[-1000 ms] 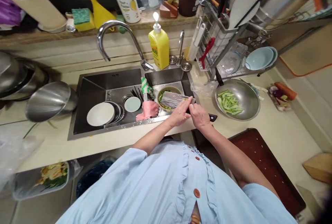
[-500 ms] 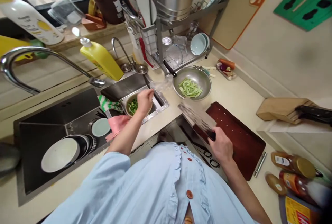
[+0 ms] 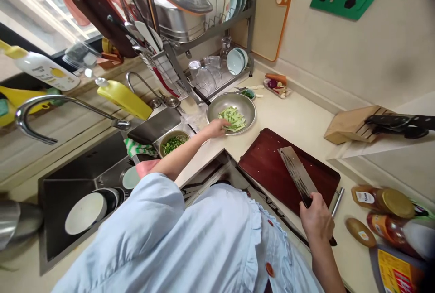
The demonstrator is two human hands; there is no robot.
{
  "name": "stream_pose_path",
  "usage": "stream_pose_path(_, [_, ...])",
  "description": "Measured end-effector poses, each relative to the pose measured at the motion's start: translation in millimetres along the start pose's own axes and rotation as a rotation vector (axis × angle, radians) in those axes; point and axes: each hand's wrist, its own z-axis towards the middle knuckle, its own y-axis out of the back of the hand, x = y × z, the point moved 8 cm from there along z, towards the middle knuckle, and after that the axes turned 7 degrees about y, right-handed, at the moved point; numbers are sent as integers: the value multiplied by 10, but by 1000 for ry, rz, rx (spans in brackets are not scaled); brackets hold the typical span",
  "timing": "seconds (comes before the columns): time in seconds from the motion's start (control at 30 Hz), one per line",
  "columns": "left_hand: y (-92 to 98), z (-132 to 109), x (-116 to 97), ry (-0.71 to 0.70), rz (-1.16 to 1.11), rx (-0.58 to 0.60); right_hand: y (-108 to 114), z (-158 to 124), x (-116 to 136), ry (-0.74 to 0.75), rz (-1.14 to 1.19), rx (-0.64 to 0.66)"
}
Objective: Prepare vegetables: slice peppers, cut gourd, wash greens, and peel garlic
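Vegetable strips (image 3: 235,116) lie in the pan (image 3: 247,103) at the far middle of the counter (image 3: 299,114). The left hand (image 3: 217,128) reaches over the pan's near left rim to them; its fingertips are hard to make out against the green, so I cannot tell whether they grip any. Well apart from it, on the near right, the right hand (image 3: 317,220) is clamped around the handle of a knife (image 3: 295,170), covering most of that handle (only its end pokes out below). The blade is over the dark red board (image 3: 265,152); whether it touches is unclear. To the left, the forearm partly hides a pink cloth (image 3: 147,167) near a bowl (image 3: 161,142) of chopped greens (image 3: 174,144). A metal bowl (image 3: 23,223) is cut off at the left edge, and shadow swallows part of a yellow packet (image 3: 394,268) at the near right.
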Motion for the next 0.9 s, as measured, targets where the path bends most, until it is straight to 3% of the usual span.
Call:
stream_pose_path(0.1, [38,404,74,115,42,21,-108,28,51,-31,-5,37])
stream_pose_path(0.2, [-219,756,137,280,149,203,-204,71,85,-68,-13,74])
stream_pose_path(0.27, [-415,878,140,318,203,313,-254,90,94,-88,-9,94])
stream_pose_path(0.33, [-544,931,139,322,229,352,-286,100,105,-101,-4,105])
stream_pose_path(0.43, [-605,952,135,311,236,325,-318,104,133,-119,-9,126])
stream_pose_path(0.73, [-499,1082,47,327,249,163,-361,116,208,-162,-20,204])
stream_pose_path(0.9, [-572,1155,6,276,235,183,-362,114,230,-171,-55,227])
